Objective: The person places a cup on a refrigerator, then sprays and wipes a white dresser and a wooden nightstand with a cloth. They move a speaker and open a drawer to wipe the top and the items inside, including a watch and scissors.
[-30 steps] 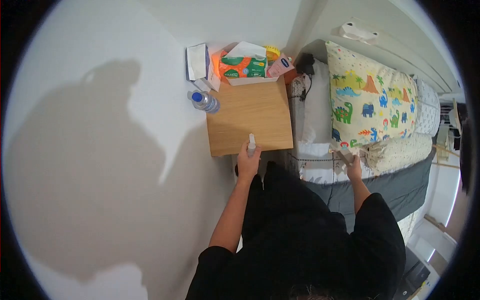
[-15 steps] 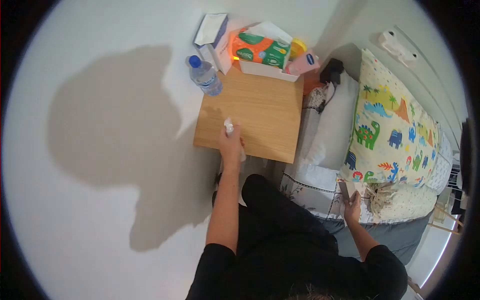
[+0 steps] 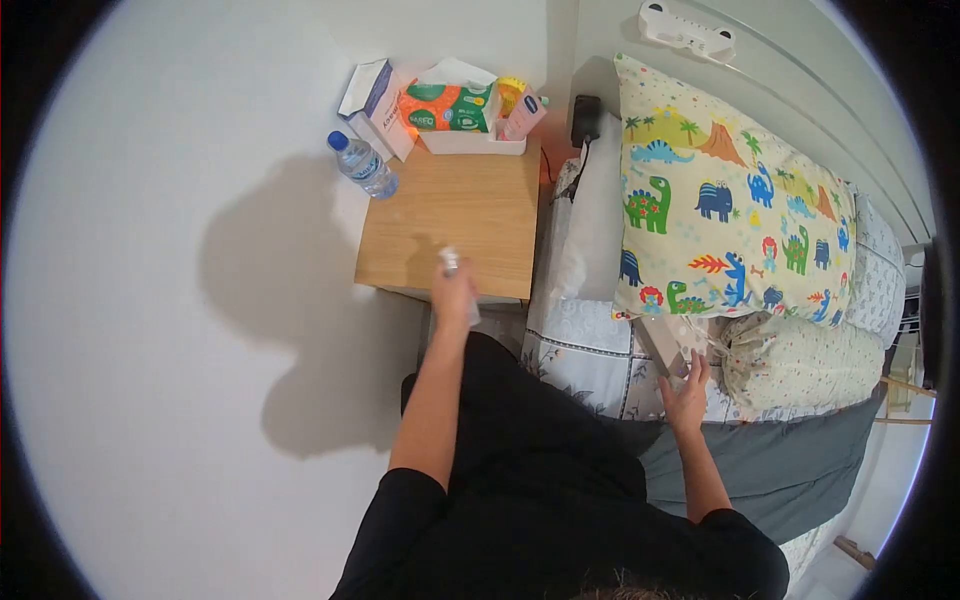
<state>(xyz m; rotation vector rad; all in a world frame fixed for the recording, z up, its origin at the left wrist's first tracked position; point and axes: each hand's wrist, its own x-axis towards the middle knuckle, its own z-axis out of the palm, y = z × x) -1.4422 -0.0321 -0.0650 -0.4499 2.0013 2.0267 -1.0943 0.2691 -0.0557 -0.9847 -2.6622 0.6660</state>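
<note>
My left hand [image 3: 454,292] is wrapped round a clear bottle with a white top [image 3: 450,259], above the near edge of the wooden bedside table [image 3: 460,210]. On the bed, my right hand [image 3: 687,397] has its fingers spread beside a light box-like object [image 3: 664,346], which lies by the lower edge of the dinosaur-print pillow [image 3: 735,200]. Whether the fingertips touch that object cannot be made out.
A water bottle [image 3: 364,166] and a tissue box [image 3: 378,108] stand at the table's left edge. Behind are a white tray [image 3: 470,144] with an orange-green tissue pack [image 3: 452,107] and a pink tube [image 3: 523,118]. A black adapter [image 3: 586,120] is by the pillow.
The view has shifted to the right. My right hand has opened and let go of the light object, which now lies on the bed. My left hand still holds the bottle.
</note>
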